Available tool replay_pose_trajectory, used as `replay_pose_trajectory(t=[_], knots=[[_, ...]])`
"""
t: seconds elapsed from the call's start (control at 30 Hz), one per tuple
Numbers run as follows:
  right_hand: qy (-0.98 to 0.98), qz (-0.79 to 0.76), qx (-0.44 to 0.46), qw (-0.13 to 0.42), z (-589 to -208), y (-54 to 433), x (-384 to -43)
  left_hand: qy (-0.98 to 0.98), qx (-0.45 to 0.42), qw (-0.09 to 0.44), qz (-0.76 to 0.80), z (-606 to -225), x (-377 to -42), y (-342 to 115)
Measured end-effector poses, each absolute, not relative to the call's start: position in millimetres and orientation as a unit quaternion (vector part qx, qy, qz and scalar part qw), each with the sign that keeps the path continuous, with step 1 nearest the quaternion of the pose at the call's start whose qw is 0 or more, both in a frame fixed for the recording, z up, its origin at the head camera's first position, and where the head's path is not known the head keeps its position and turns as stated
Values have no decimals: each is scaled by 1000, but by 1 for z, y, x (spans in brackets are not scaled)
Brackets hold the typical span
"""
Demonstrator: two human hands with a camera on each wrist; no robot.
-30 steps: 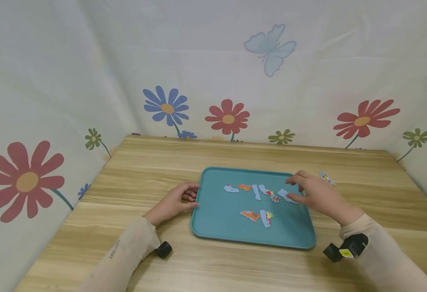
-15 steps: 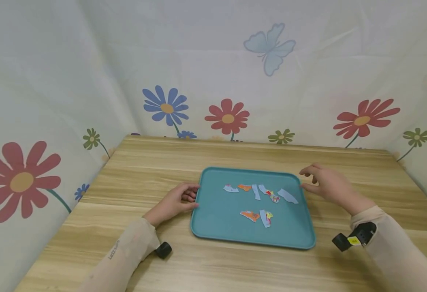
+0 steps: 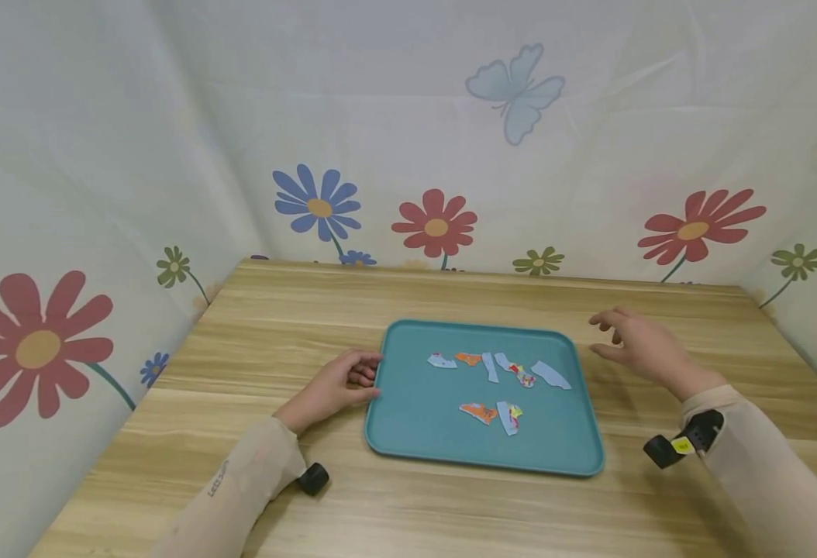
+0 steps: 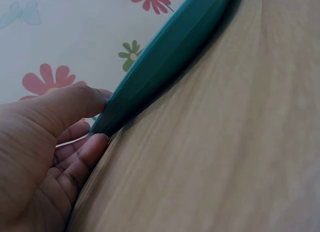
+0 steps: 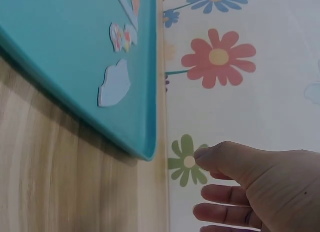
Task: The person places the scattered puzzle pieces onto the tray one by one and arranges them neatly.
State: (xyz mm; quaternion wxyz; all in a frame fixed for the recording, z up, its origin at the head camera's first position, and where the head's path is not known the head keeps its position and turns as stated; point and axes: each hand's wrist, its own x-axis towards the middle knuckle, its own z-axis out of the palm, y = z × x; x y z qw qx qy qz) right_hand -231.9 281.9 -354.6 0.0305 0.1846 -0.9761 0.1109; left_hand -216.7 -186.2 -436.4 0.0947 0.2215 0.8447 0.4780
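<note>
A teal tray (image 3: 422, 434) lies on the wooden table with several irregular printed cardboard puzzle pieces in it. My left hand (image 3: 335, 387) holds the tray's left edge; in the left wrist view, the thumb and fingers meet the rim. Beyond the tray's right side, my right hand (image 3: 649, 349) hovers over the table, fingers loosely bent, nothing visible between them. Nearest to it in the tray is a pale blue piece (image 3: 551, 375). Other pieces form a loose row, including an orange one (image 3: 468, 359). Below them lie an orange piece (image 3: 478, 413) and a blue-yellow piece (image 3: 508, 417).
The wooden table (image 3: 297, 310) extends on all sides of the tray. Behind it hangs a white curtain (image 3: 380, 101) printed with flowers and a butterfly. Each wrist carries a small black camera (image 3: 314, 479).
My right hand has left the pale blue piece and moved right, off the tray. The colourful piece on the table at right is now out of sight, apparently behind that hand. My left hand stays put.
</note>
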Motion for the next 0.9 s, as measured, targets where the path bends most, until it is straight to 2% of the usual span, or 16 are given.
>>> replay_pose_trajectory(t=[0.4,0.9], knots=[[-978,124,168,18,-366,299,-245,845,219,95,478,-439,-218,-187],[-983,131,124,-25,-379,320,-256,850,215,95,472,-438,-218,-186]])
